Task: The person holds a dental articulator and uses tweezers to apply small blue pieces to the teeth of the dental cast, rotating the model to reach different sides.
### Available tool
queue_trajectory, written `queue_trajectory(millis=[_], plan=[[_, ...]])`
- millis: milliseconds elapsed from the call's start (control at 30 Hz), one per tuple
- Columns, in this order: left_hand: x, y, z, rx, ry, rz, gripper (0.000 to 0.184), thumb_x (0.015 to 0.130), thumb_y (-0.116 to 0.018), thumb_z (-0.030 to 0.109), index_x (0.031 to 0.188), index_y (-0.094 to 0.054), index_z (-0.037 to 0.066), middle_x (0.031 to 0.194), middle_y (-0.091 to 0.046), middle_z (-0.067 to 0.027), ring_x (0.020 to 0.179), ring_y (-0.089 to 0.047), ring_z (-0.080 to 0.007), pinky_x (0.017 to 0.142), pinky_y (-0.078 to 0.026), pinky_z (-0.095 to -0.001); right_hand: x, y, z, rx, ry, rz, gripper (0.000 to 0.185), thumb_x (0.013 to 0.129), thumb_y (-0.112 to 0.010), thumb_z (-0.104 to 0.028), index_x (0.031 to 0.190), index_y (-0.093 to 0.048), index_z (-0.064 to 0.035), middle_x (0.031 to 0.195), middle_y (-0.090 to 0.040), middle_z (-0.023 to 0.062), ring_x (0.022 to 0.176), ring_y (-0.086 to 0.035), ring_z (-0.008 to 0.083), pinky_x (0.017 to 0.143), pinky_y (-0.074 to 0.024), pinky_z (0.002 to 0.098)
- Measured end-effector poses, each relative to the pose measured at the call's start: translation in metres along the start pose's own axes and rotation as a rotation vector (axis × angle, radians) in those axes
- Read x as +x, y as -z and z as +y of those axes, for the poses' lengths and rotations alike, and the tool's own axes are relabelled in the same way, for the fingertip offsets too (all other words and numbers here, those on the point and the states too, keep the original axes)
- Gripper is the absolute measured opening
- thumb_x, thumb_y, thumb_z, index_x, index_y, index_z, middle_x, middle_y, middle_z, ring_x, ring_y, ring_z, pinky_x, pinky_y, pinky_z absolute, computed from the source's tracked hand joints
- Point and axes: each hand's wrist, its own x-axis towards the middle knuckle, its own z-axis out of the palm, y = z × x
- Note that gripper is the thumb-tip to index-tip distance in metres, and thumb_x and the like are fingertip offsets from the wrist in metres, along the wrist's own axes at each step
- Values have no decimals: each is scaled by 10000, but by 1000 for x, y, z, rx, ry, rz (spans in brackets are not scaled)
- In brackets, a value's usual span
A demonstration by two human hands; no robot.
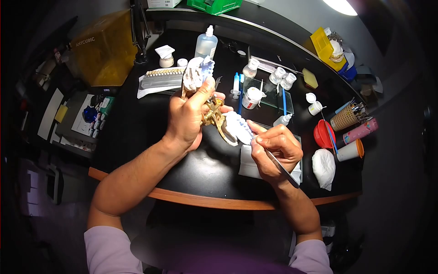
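My left hand [186, 114] grips a brass dental articulator [212, 114], raised above the black table and swung wide open. One white plaster tooth model [193, 76] with a bluish part sits at its upper end, by my left thumb. At the other end is a second plaster tooth model [237, 128] with bluish teeth. My right hand [279, 147] pinches a slim metal dental instrument [286, 172], whose handle points down toward me. Its tip is at the edge of the second model, mostly hidden by my fingers, which are close against that model.
Behind the articulator stand a clear squeeze bottle [206, 44], a syringe [236, 86] and several white jars [252, 98]. A shade guide [163, 78] lies at left. On the right are a red bowl [324, 134], a cup [350, 150] and white tissue [323, 169]. A wooden edge [219, 202] borders the table.
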Motion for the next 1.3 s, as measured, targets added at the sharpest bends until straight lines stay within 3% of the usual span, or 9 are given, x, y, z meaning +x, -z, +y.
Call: queue_trajectory(millis=[133,533,600,667,733,900,1000,1067,1300], plan=[[6,7,4,24,107,-31,282,972,-638,304,1072,-603,43,915,-677,-136,765,-730,-275,707,-630,-386,3,5,1,31,-15,-56,110,718,-673,138,765,-633,47,745,-612,125,681,-644,154,869,-613,492],[25,20,23,216,214,-228,265,960,-656,241,1084,-603,13,856,-688,-125,742,-725,-255,689,-620,-373,5,3,-5,121,-114,-185,82,704,-647,121,733,-642,45,730,-628,104,668,-636,150,857,-621,469],[21,13,34,603,-169,-395,237,919,-675,185,1039,-635,-15,851,-687,-128,720,-713,-242,671,-583,-332,5,0,-5,123,-118,-218,82,695,-635,124,719,-636,46,723,-627,102,664,-633,149,862,-619,473],[27,19,53,1153,-906,-630,239,760,-767,147,914,-658,1,754,-671,-100,653,-667,-186,584,-525,-308,6,-1,-6,79,-108,-225,88,670,-619,124,704,-631,44,710,-622,100,645,-624,154,863,-619,470],[25,13,52,1181,-1148,-639,279,683,-760,152,897,-658,5,721,-648,-114,631,-649,-238,605,-494,-308,6,0,-6,10,-102,-228,91,661,-618,121,703,-631,41,710,-621,101,640,-624,157,863,-619,466],[29,22,31,954,-876,-530,199,750,-746,93,898,-656,-5,721,-667,-76,633,-648,-127,553,-483,-295,3,-3,0,7,-84,-233,95,665,-626,122,710,-631,38,704,-617,103,635,-624,156,869,-616,462],[23,18,26,806,-521,-392,138,833,-737,71,916,-664,-11,736,-682,-56,668,-644,-76,558,-501,-259,4,-4,-1,2,-76,-220,103,680,-640,127,726,-635,35,706,-616,103,635,-623,156,881,-610,468],[15,6,26,505,-324,-326,126,913,-709,98,961,-664,-9,854,-694,-59,711,-665,-105,631,-591,-263,3,-4,-1,2,-75,-204,107,694,-653,128,741,-640,33,709,-617,103,640,-623,155,890,-606,474],[10,5,31,315,-30,-181,256,930,-698,203,1011,-639,-32,850,-662,-120,671,-675,-168,602,-602,-310,-4,-2,1,113,-100,-136,108,770,-662,124,823,-647,31,783,-618,119,721,-637,156,924,-580,513]])
